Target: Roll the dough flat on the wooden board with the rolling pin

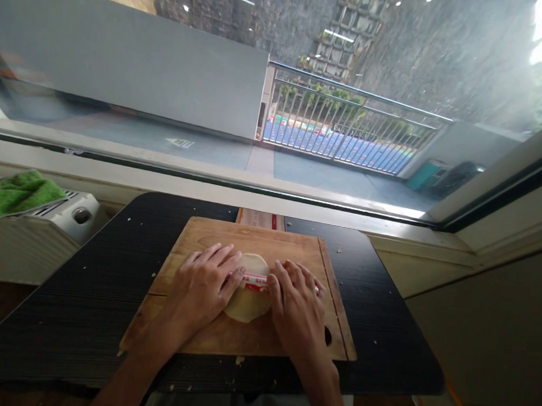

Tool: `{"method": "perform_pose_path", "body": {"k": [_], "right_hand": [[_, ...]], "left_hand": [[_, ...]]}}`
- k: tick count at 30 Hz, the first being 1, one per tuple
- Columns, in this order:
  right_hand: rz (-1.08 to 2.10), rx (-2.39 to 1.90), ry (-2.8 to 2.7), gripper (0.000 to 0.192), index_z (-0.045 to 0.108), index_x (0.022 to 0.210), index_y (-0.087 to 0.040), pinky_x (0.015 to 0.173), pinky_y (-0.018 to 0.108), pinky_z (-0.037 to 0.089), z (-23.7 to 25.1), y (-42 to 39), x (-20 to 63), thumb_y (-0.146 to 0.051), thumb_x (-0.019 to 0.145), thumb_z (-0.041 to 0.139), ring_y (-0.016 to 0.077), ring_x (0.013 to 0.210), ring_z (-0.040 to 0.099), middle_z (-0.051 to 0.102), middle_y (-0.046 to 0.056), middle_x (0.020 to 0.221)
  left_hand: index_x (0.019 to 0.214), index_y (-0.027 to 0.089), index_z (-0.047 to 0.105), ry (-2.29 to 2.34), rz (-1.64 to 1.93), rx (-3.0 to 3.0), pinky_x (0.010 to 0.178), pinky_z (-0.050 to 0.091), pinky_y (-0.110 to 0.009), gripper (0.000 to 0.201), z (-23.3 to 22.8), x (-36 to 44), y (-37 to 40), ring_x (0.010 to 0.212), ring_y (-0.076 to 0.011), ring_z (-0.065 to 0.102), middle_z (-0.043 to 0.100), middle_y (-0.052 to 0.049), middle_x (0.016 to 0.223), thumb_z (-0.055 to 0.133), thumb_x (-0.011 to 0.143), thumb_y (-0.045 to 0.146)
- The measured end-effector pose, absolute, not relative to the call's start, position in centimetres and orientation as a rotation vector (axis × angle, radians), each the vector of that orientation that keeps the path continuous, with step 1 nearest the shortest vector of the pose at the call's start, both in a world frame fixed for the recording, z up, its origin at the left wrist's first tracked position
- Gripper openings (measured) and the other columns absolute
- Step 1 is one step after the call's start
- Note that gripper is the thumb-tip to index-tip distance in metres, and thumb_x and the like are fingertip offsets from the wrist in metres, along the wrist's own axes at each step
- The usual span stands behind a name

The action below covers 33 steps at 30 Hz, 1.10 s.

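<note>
A flat round piece of dough [247, 309] lies on a wooden cutting board [207, 340]. Across its middle rests a slim rolling pin [256, 280] with a white and red printed wrapping. My left hand [204, 281] covers the pin's left end, fingers curved over it and thumb along its near side. On the other end sits my right hand [295, 290], its fingers bent over the pin. Both ends of the pin are hidden under my hands.
The board stands on a black table [382, 332] dotted with small crumbs. A flat printed box or packet [261, 219] shows behind the board. At the left, a green cloth [26, 193] lies on a white appliance [75, 212]. A large window [213, 101] runs along the back.
</note>
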State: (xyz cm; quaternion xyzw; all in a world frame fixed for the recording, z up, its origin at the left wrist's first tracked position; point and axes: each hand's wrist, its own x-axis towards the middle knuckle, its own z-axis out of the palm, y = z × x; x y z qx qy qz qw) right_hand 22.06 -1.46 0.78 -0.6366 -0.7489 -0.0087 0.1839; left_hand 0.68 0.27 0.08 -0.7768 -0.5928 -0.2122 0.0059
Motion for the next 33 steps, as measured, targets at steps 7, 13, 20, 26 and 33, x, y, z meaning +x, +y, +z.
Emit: {"method": "perform_pose_path", "body": {"k": [7, 13, 20, 26, 33], "right_hand": [[0.023, -1.819, -2.106, 0.038, 0.077, 0.124, -0.035, 0.117, 0.051, 0.038, 1.8, 1.7, 21.5, -0.042, 0.118, 0.040, 0.0273, 0.130, 0.063, 0.076, 0.004, 0.136], [0.044, -1.783, -2.075, 0.044, 0.076, 0.136, -0.031, 0.122, 0.050, 0.038, 0.8, -0.5, 21.9, -0.039, 0.118, 0.037, 0.0280, 0.145, 0.058, 0.072, 0.006, 0.149], [-0.100, -1.728, -2.044, 0.051, 0.061, 0.159, -0.025, 0.120, 0.052, 0.044, -1.2, -5.7, 22.2, -0.042, 0.116, 0.040, 0.0322, 0.150, 0.057, 0.066, 0.011, 0.157], [-0.126, -1.706, -2.070, 0.055, 0.054, 0.165, -0.026, 0.119, 0.055, 0.047, -1.7, -6.9, 22.3, -0.042, 0.115, 0.041, 0.0339, 0.154, 0.052, 0.062, 0.011, 0.162], [-0.105, -1.760, -2.122, 0.052, 0.061, 0.160, -0.025, 0.124, 0.055, 0.042, -0.9, -3.4, 22.9, -0.043, 0.116, 0.039, 0.0337, 0.158, 0.047, 0.060, 0.011, 0.163]], "left_hand": [[0.139, 0.028, 0.078, -1.855, -0.640, -2.407, 0.110, 0.054, -0.052, 0.048, 0.3, 0.9, 0.2, 0.139, -0.0341, 0.065, 0.071, -0.008, 0.152, 0.041, 0.113, 0.045], [0.139, 0.027, 0.077, -1.836, -0.643, -2.426, 0.113, 0.051, -0.051, 0.048, 0.3, 0.8, 0.2, 0.140, -0.0332, 0.065, 0.071, -0.008, 0.152, 0.042, 0.112, 0.046], [0.136, 0.028, 0.077, -1.795, -0.700, -2.478, 0.116, 0.043, -0.054, 0.043, 0.3, 0.8, 0.4, 0.138, -0.0324, 0.064, 0.073, -0.007, 0.149, 0.045, 0.112, 0.044], [0.134, 0.029, 0.077, -1.779, -0.714, -2.496, 0.115, 0.040, -0.055, 0.042, 0.4, 1.0, 0.3, 0.137, -0.0322, 0.063, 0.074, -0.007, 0.147, 0.045, 0.113, 0.044], [0.136, 0.032, 0.077, -1.824, -0.739, -2.485, 0.112, 0.042, -0.056, 0.040, 0.4, 1.2, 0.0, 0.138, -0.0326, 0.063, 0.073, -0.006, 0.149, 0.047, 0.111, 0.043]]}}
